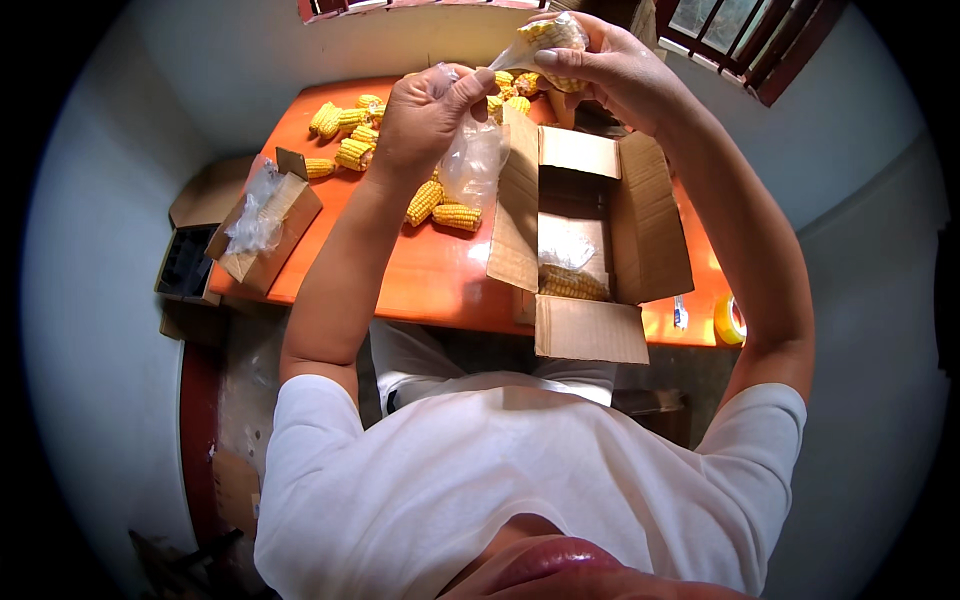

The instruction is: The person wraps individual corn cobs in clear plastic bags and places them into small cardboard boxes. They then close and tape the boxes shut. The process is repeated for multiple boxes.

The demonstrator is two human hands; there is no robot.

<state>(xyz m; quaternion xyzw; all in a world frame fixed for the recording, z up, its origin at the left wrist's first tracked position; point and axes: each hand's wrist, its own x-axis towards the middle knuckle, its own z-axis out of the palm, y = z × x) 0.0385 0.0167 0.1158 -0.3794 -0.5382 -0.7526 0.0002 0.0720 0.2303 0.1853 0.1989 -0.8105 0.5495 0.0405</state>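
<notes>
Up over the far side of the table, my right hand (625, 72) is closed around a corn cob in a clear plastic bag (553, 40). The bag's twisted neck stretches left to my left hand (432, 112), whose thumb and fingers pinch its end. Below the left hand hangs or lies more clear plastic (472, 160); I cannot tell whether it is held. Beneath it, two yellow corn cob pieces (440, 208) lie on the orange table (440, 280). An open cardboard box (655, 215) stands below my right hand, with bagged corn (572, 283) inside.
Several corn pieces (352, 130) are spread over the table's far left. A small carton of clear plastic bags (262, 225) sits at the left edge. Yellow tape (728, 320) lies at the right front edge. Left of the table is a box with dark contents (187, 262).
</notes>
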